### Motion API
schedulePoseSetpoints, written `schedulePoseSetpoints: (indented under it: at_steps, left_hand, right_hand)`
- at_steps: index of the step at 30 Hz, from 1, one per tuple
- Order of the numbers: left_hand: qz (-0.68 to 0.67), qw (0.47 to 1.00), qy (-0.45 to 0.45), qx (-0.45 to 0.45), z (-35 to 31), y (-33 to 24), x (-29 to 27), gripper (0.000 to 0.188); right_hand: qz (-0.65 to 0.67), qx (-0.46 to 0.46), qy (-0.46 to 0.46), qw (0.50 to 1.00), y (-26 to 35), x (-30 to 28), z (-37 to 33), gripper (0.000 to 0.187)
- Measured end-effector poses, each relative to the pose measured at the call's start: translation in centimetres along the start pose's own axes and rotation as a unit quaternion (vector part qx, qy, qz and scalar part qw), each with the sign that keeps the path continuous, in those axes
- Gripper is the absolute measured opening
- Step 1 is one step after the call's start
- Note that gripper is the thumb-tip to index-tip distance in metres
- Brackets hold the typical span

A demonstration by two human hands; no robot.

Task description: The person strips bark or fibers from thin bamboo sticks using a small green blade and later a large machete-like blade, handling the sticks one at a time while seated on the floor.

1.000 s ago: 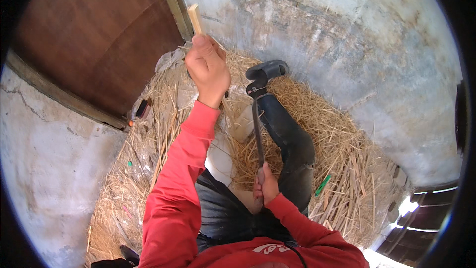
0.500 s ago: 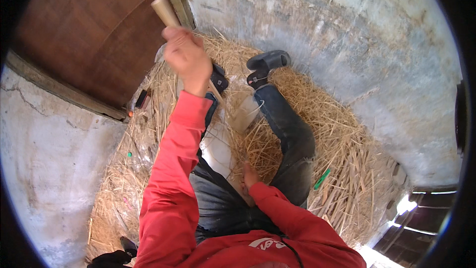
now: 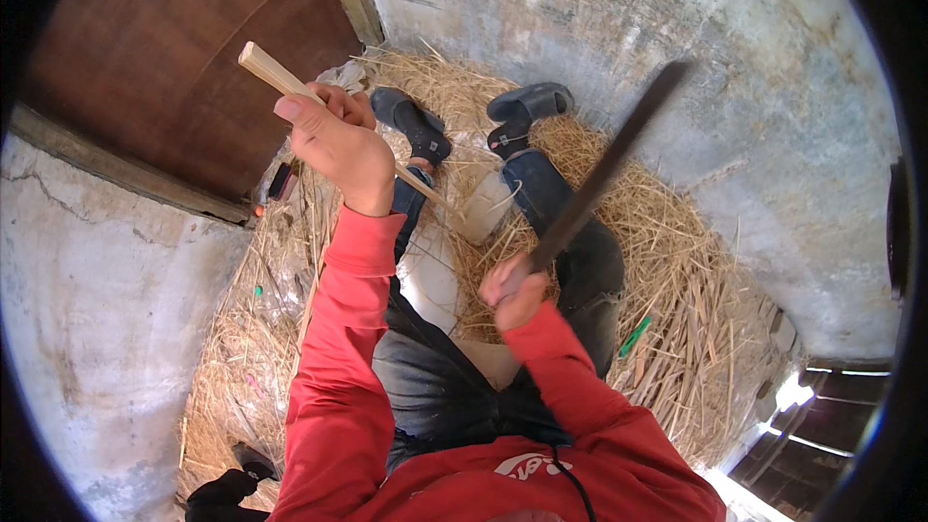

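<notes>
My left hand (image 3: pixel 338 145) is closed around a pale wooden stick (image 3: pixel 273 72), raised ahead and to the left. The stick slants from its thick upper end down to a thin lower part near a pale block (image 3: pixel 485 210) between my shins. In front of my right thigh, my right hand (image 3: pixel 517 292) grips the handle end of a long dark machete (image 3: pixel 614 169). Its blade points up and to the right, apart from the stick, and its tip is smeared by motion.
My legs (image 3: pixel 565 251) are spread over straw (image 3: pixel 667 242). A white sack-like thing (image 3: pixel 430 275) lies between them. Split sticks (image 3: pixel 686 348) and a green object (image 3: pixel 635 335) lie at right. Beyond stand a stained wall (image 3: pixel 773 135) and a brown door (image 3: pixel 174 68).
My right hand has come up from between my thighs, and the machete now shows, raised to the right. My left hand is a little lower, with the stick tilted further left.
</notes>
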State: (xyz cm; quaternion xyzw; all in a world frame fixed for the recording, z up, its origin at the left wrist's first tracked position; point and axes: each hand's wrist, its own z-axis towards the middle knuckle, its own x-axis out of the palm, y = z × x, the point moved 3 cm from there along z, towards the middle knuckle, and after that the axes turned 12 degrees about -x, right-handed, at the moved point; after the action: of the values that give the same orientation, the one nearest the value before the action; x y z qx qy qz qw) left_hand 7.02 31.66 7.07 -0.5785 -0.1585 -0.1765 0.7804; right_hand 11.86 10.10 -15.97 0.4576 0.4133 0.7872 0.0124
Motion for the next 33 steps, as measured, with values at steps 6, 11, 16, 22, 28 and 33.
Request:
schedulePoseSetpoints:
  at_steps: [6, 11, 16, 22, 28, 33]
  left_hand:
    - [-0.067, 0.997, -0.027, 0.003, 0.4, -0.1, -1.3, 0.062]
    - [-0.059, 0.998, -0.017, 0.001, 0.4, 0.5, -1.8, 0.063]
    - [-0.029, 1.0, 0.005, -0.003, -0.2, 0.4, -0.2, 0.06]
    - [-0.062, 0.998, -0.022, -0.011, -0.5, 0.6, 0.3, 0.059]
    - [-0.072, 0.997, -0.018, 0.007, 0.8, 0.9, -1.3, 0.055]
    - [-0.066, 0.998, 0.021, -0.003, 1.2, 1.8, 0.5, 0.057]
  right_hand:
    - [-0.329, 0.46, -0.184, 0.804, -10.0, -13.8, -11.4, 0.068]
    - [-0.248, 0.286, -0.111, 0.919, 1.1, -3.3, 0.7, 0.062]
    - [-0.143, 0.054, -0.035, 0.988, 4.8, 1.8, 5.4, 0.067]
    - [-0.402, 0.271, -0.053, 0.873, -8.1, -10.4, -8.5, 0.076]
    - [-0.245, 0.389, -0.254, 0.851, -4.3, -10.5, -3.4, 0.072]
    - [-0.203, 0.151, -0.074, 0.965, 4.5, -0.8, 6.2, 0.069]
